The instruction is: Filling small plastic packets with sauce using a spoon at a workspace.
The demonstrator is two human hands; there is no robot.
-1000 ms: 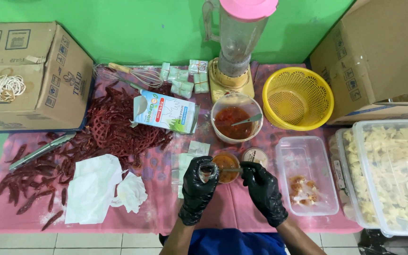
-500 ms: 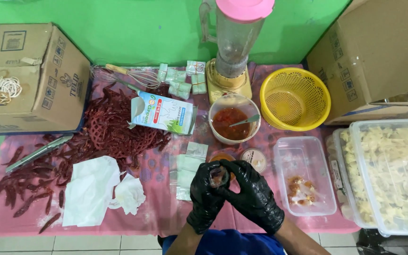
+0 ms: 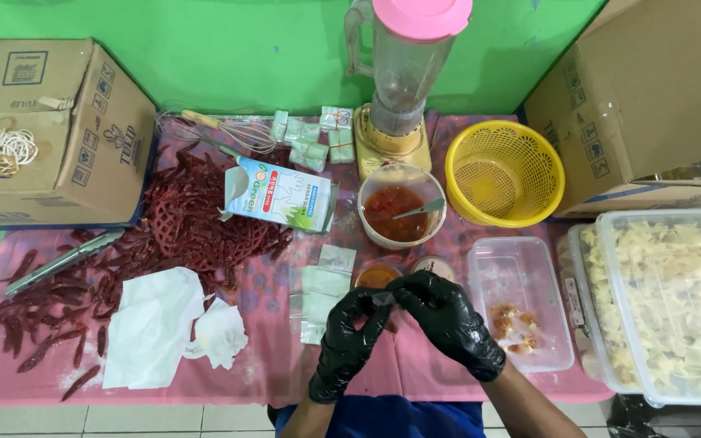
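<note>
My left hand [image 3: 349, 347] and my right hand [image 3: 450, 321], both in black gloves, meet fingertip to fingertip just above the pink table's near edge. They pinch one small item between them, and the fingers mostly hide it. Just beyond the fingertips stand a small cup of orange sauce [image 3: 376, 276] and a small round lid [image 3: 435, 265]. Farther back is a bowl of red sauce [image 3: 400, 214] with a spoon in it. Left of my hands lies a stack of small clear plastic bags [image 3: 323, 290].
A clear tub [image 3: 521, 276] holds food scraps at the right, next to a large tub of pale pieces [image 3: 675, 300]. Behind are a yellow basket [image 3: 503, 173], a blender [image 3: 404, 81] and cardboard boxes [image 3: 50, 130]. Dried chillies [image 3: 196, 223], a carton [image 3: 279, 195], tissues [image 3: 154, 324] and tongs [image 3: 62, 261] lie left.
My hands were apart over the small cup, the left one holding something small. They came together and drew back toward me, uncovering the cup and the lid.
</note>
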